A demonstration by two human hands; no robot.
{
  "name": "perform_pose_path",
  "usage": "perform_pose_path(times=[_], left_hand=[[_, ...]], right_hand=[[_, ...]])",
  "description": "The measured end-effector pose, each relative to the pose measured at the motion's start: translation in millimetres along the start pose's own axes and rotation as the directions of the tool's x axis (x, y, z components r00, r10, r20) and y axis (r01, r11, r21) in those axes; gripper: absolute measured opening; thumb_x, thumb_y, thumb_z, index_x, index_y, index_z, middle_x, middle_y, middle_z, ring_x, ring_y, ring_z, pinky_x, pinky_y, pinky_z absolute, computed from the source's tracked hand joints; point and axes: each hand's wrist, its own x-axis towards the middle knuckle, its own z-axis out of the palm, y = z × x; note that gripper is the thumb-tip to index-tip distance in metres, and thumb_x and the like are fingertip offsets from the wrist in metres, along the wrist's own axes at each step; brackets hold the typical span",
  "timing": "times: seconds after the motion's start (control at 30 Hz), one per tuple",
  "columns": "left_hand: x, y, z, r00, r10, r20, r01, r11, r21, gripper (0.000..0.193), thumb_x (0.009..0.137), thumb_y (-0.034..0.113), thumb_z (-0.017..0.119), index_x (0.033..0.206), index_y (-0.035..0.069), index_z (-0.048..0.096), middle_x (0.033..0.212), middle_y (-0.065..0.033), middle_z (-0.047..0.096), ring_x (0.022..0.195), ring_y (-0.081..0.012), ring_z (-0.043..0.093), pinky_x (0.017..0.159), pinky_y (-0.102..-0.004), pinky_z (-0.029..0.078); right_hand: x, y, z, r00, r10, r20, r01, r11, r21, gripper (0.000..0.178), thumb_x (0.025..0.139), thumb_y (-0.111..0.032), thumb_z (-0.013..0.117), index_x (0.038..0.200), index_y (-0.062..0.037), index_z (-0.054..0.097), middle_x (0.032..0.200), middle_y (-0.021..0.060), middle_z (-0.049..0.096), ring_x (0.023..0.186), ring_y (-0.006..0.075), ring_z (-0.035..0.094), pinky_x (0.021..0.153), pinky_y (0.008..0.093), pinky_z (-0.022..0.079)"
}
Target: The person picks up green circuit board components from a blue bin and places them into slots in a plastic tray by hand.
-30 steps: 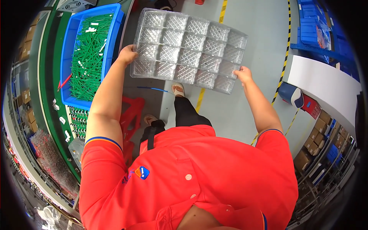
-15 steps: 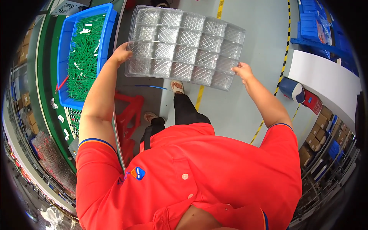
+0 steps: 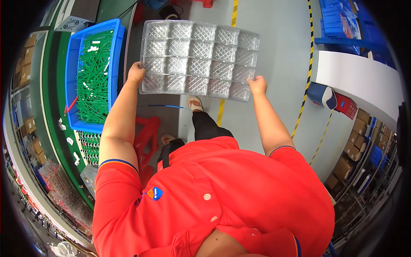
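Between my two hands hangs a clear plastic blister tray [image 3: 199,61], divided into rows of square pockets with a crosshatched pattern on their bottoms. No parts show in the pockets. My left hand [image 3: 136,73] is closed on the tray's left edge, and my right hand [image 3: 257,85] pinches its right edge near the lower corner. The tray is held out in front of me above the floor, slightly lower on its right side. To the left of my left hand is a blue bin [image 3: 115,77] full of thin green strips [image 3: 92,81] with bits of white among them.
The bin stands on a green workbench [image 3: 51,98] along my left, with a grey metal box [image 3: 77,17] behind it. A red stool [image 3: 147,132] is below my left arm. At right are a white surface [image 3: 355,81], blue bins [image 3: 336,21] and shelves of cartons [image 3: 353,141].
The tray has come slightly leftward and lower in view, and it is more level. My right arm has moved inward with it. Both hands keep their hold.
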Motion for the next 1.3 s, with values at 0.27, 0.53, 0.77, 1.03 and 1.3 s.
perform_pose_path(times=[0.27, 0.53, 0.77, 1.03, 1.3], left_hand=[[-2.2, 4.7, 1.1, 0.993, 0.005, -0.117, 0.006, 0.996, 0.088, 0.036, 0.062, 0.009, 0.056, 0.097, 0.002, 0.058, 0.090, -0.0166, 0.061, 0.087, -0.0273, 0.059, 0.079, -0.0318, 0.044], [-7.2, 2.6, 2.1, 0.997, -0.014, -0.078, 0.013, 1.000, -0.020, 0.035, 0.063, 0.009, 0.057, 0.097, 0.002, 0.057, 0.089, -0.0151, 0.062, 0.086, -0.0252, 0.060, 0.078, -0.0305, 0.044], [1.9, -11.2, 0.4, 0.998, -0.007, -0.059, 0.004, 0.999, -0.043, 0.032, 0.063, 0.008, 0.058, 0.093, 0.000, 0.057, 0.086, -0.0141, 0.063, 0.081, -0.0232, 0.061, 0.075, -0.0294, 0.046], [-0.1, 2.5, -8.9, 0.988, -0.116, 0.103, 0.135, 0.970, -0.201, 0.044, 0.062, 0.007, 0.057, 0.106, 0.000, 0.052, 0.089, -0.0100, 0.061, 0.077, -0.0166, 0.059, 0.070, -0.0264, 0.045], [-3.7, 11.0, -27.8, 0.914, -0.005, 0.406, 0.168, 0.915, -0.367, 0.059, 0.065, 0.002, 0.048, 0.124, 0.004, 0.040, 0.103, -0.0099, 0.056, 0.089, -0.0184, 0.053, 0.079, -0.0277, 0.040]], right_hand=[[13.4, 12.3, 6.5, 0.995, 0.089, 0.044, -0.095, 0.981, 0.167, 0.029, 0.058, -0.013, 0.070, 0.080, 0.0001, 0.056, 0.074, 0.0110, 0.059, 0.070, 0.0204, 0.059, 0.062, 0.0315, 0.046], [14.9, 15.7, -8.2, 0.913, 0.045, 0.405, -0.239, 0.864, 0.443, 0.021, 0.064, -0.011, 0.065, 0.076, -0.0065, 0.049, 0.067, 0.0009, 0.051, 0.060, 0.0124, 0.048, 0.052, 0.0276, 0.038], [14.3, 1.6, -9.8, 0.912, 0.186, 0.366, -0.313, 0.891, 0.328, 0.019, 0.064, -0.014, 0.068, 0.070, -0.0074, 0.051, 0.064, 0.0006, 0.051, 0.056, 0.0108, 0.047, 0.048, 0.0262, 0.037], [12.4, 3.6, -20.9, 0.911, 0.209, 0.354, -0.325, 0.895, 0.307, 0.013, 0.065, -0.007, 0.064, 0.066, -0.0066, 0.051, 0.060, 0.0002, 0.050, 0.053, 0.0111, 0.047, 0.049, 0.0246, 0.040], [-7.0, -29.4, -69.7, 0.755, 0.047, 0.654, -0.538, 0.615, 0.577, 0.047, 0.069, 0.004, 0.045, 0.115, -0.0025, 0.039, 0.111, 0.0149, 0.050, 0.096, 0.0227, 0.053, 0.081, 0.0359, 0.043]])
